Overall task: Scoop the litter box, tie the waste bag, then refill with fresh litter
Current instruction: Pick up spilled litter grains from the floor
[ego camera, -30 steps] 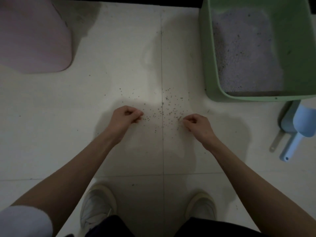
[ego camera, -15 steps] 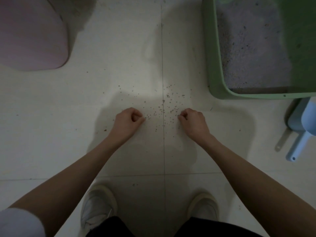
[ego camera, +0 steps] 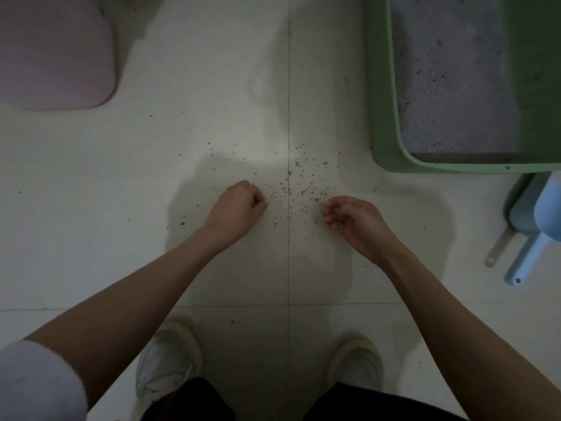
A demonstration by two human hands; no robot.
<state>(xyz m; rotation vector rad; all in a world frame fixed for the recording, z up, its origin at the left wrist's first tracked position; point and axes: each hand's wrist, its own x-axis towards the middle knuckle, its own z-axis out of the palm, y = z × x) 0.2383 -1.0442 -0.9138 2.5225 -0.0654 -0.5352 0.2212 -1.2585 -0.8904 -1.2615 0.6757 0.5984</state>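
Dark litter grains (ego camera: 299, 182) lie scattered over the pale tiled floor between my hands. My left hand (ego camera: 236, 203) is down at the floor on the left edge of the patch, its fingers curled and the fingertips pinched together on grains. My right hand (ego camera: 352, 218) is on the right edge, rolled so the palm faces inward, fingers curled into a cup that seems to hold grains. The green litter box (ego camera: 384, 117) stands at the upper right with pale grey litter (ego camera: 449, 86) inside. A light blue scoop (ego camera: 529, 252) lies on the floor to its right front.
A pink rounded object (ego camera: 54, 56) sits at the upper left. My two white shoes (ego camera: 167, 360) (ego camera: 355, 363) stand at the bottom on the tiles. A second pale blue scoop-like piece (ego camera: 522, 214) lies beside the scoop. No bag is in view.
My right hand has drawn back a little and rolled from knuckles-up to palm inward with fingers cupped. The left hand stays curled at the floor. The view has shifted slightly.
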